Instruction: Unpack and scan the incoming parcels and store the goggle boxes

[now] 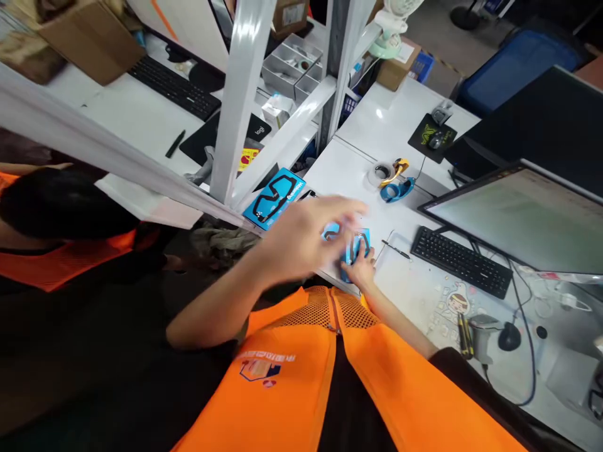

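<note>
My left hand [313, 229] is raised over the table edge, its fingers smeared by motion; I cannot make out anything in it. Lower and to the right, my right hand [362, 269] grips a small blue box [350, 252] with a dark picture on it, fingers and thumb on its sides. Beyond my left hand's fingers shows part of another blue printed piece [331, 230], mostly covered. A larger flat blue box [274, 199] with a black strap-like shape printed on it lies to the left, by the metal frame.
Tape rolls with dispensers [393, 181], a pen [396, 249], a black keyboard [461, 260] and a monitor [518, 216] stand on the right. A scanner [483, 336] lies nearer. A white metal frame [245, 94] rises at left; a co-worker [66, 213] sits beyond it.
</note>
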Action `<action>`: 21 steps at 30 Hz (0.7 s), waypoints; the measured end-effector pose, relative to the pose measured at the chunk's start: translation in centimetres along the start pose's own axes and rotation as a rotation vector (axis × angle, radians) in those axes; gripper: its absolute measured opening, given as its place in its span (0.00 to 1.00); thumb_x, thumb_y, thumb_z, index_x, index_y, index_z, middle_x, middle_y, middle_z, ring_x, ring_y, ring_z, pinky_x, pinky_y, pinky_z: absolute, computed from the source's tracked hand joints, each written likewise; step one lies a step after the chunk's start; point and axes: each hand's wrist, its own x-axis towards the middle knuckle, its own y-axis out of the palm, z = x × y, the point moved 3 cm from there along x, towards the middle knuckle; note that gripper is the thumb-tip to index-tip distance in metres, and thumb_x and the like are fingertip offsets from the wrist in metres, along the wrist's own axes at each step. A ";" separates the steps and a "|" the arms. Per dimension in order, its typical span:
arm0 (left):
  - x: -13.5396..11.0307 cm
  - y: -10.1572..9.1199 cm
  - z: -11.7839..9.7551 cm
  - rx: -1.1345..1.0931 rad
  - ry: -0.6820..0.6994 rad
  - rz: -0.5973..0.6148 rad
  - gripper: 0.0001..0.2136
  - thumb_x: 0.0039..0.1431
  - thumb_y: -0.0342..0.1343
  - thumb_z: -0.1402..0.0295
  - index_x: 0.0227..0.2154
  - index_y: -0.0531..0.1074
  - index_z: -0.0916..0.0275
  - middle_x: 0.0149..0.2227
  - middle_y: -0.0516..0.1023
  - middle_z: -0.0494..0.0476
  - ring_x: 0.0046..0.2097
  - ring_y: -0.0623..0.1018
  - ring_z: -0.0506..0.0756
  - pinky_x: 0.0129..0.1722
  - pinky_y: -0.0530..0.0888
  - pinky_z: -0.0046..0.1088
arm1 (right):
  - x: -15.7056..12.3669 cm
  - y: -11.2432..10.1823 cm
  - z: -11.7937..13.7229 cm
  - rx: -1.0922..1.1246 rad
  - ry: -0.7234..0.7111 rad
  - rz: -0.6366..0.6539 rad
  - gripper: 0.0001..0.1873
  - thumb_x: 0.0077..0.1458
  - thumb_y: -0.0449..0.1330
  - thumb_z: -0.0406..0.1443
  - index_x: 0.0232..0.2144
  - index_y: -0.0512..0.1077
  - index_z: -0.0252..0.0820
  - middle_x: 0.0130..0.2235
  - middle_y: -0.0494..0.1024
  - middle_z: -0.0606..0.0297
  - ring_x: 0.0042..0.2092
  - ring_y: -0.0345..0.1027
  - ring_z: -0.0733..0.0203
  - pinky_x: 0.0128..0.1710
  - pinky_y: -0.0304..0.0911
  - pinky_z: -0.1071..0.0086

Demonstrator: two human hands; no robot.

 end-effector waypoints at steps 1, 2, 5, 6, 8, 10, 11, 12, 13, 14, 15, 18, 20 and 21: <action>-0.8 -1.3 4.7 0.049 -0.077 -0.151 0.18 0.75 0.54 0.53 0.53 0.80 0.58 0.49 0.85 0.58 0.52 0.84 0.59 0.57 0.82 0.40 | -0.2 -0.5 0.3 -0.097 0.043 -0.059 0.66 0.51 0.69 0.52 0.81 0.40 0.53 0.77 0.44 0.45 0.74 0.48 0.12 0.67 0.56 0.24; -2.1 -2.2 9.2 0.092 -0.151 -0.281 0.20 0.74 0.55 0.51 0.54 0.80 0.61 0.49 0.85 0.60 0.53 0.84 0.60 0.57 0.82 0.41 | -0.5 -1.3 0.6 -0.185 0.094 -0.123 0.69 0.48 0.72 0.51 0.81 0.40 0.53 0.75 0.49 0.43 0.72 0.55 0.16 0.68 0.59 0.30; -8.3 -2.5 20.3 0.079 -0.395 -0.529 0.23 0.74 0.52 0.49 0.55 0.77 0.64 0.53 0.84 0.65 0.55 0.84 0.62 0.57 0.81 0.39 | -1.8 -4.3 1.8 -0.295 0.182 -0.268 0.64 0.53 0.70 0.53 0.81 0.42 0.49 0.67 0.63 0.43 0.64 0.69 0.32 0.65 0.66 0.48; -10.6 -2.1 22.8 0.076 -0.461 -0.596 0.24 0.75 0.50 0.49 0.55 0.77 0.64 0.52 0.84 0.66 0.54 0.84 0.61 0.58 0.81 0.39 | -2.3 -5.1 2.5 -0.278 0.167 -0.309 0.62 0.56 0.69 0.54 0.81 0.43 0.47 0.66 0.65 0.43 0.63 0.70 0.34 0.64 0.67 0.50; -14.4 -0.6 26.1 0.096 -0.574 -0.644 0.24 0.75 0.48 0.49 0.55 0.75 0.65 0.54 0.83 0.69 0.56 0.84 0.62 0.61 0.79 0.41 | -2.9 -5.6 4.5 -0.237 0.089 -0.364 0.60 0.58 0.67 0.57 0.81 0.43 0.46 0.67 0.65 0.42 0.64 0.69 0.35 0.64 0.67 0.51; -16.8 1.0 27.9 0.097 -0.657 -0.691 0.24 0.76 0.45 0.51 0.58 0.73 0.65 0.59 0.81 0.72 0.61 0.82 0.63 0.64 0.77 0.42 | -3.1 -4.3 7.0 -0.197 -0.013 -0.359 0.61 0.59 0.67 0.60 0.81 0.44 0.45 0.69 0.63 0.41 0.66 0.67 0.35 0.65 0.66 0.50; -17.3 1.7 28.5 0.086 -0.678 -0.714 0.25 0.77 0.43 0.52 0.60 0.72 0.66 0.61 0.79 0.73 0.63 0.80 0.63 0.65 0.77 0.41 | -3.1 -3.2 8.2 -0.175 -0.065 -0.328 0.61 0.58 0.67 0.61 0.80 0.45 0.45 0.69 0.63 0.41 0.66 0.67 0.35 0.65 0.67 0.50; -17.4 2.3 29.0 0.071 -0.689 -0.736 0.26 0.77 0.41 0.53 0.62 0.71 0.67 0.63 0.78 0.75 0.65 0.79 0.62 0.66 0.76 0.41 | -3.0 -1.8 9.3 -0.153 -0.117 -0.284 0.60 0.58 0.67 0.61 0.80 0.47 0.45 0.69 0.63 0.41 0.65 0.68 0.35 0.65 0.67 0.49; -17.3 2.9 29.5 0.054 -0.692 -0.744 0.27 0.78 0.38 0.53 0.64 0.69 0.67 0.66 0.76 0.76 0.67 0.77 0.61 0.66 0.75 0.40 | -2.9 -0.4 10.1 -0.131 -0.163 -0.231 0.59 0.58 0.67 0.62 0.79 0.50 0.45 0.69 0.64 0.42 0.64 0.69 0.36 0.64 0.68 0.49; -16.9 3.4 30.0 0.042 -0.694 -0.743 0.28 0.79 0.36 0.54 0.67 0.67 0.68 0.68 0.74 0.76 0.69 0.75 0.61 0.67 0.75 0.39 | -2.8 0.8 10.7 -0.103 -0.196 -0.180 0.57 0.59 0.66 0.62 0.79 0.52 0.46 0.69 0.65 0.43 0.62 0.71 0.38 0.63 0.69 0.49; -16.6 3.9 30.5 0.034 -0.703 -0.735 0.30 0.80 0.33 0.53 0.69 0.65 0.68 0.69 0.72 0.76 0.71 0.74 0.60 0.68 0.74 0.39 | -2.7 1.8 11.0 -0.070 -0.213 -0.140 0.55 0.60 0.65 0.62 0.78 0.53 0.47 0.68 0.67 0.44 0.58 0.74 0.40 0.61 0.71 0.49; -15.6 5.1 31.6 -0.012 -0.777 -0.701 0.34 0.81 0.28 0.50 0.75 0.59 0.66 0.74 0.66 0.75 0.74 0.70 0.59 0.69 0.72 0.38 | -1.8 2.3 9.9 0.062 -0.173 -0.152 0.51 0.63 0.61 0.62 0.77 0.54 0.46 0.61 0.76 0.48 0.49 0.78 0.47 0.55 0.75 0.51; -15.3 5.9 31.9 -0.063 -0.831 -0.714 0.35 0.81 0.29 0.49 0.76 0.58 0.67 0.75 0.64 0.76 0.75 0.68 0.60 0.71 0.71 0.40 | -0.7 1.4 8.1 0.171 -0.093 -0.201 0.50 0.64 0.59 0.62 0.76 0.53 0.45 0.56 0.79 0.51 0.48 0.78 0.49 0.52 0.77 0.54; -15.2 6.2 31.9 -0.081 -0.847 -0.729 0.35 0.81 0.30 0.49 0.76 0.58 0.68 0.75 0.63 0.77 0.75 0.67 0.61 0.72 0.69 0.41 | 0.0 1.0 7.2 0.227 -0.043 -0.201 0.49 0.64 0.58 0.62 0.76 0.53 0.45 0.55 0.79 0.51 0.49 0.79 0.49 0.51 0.78 0.55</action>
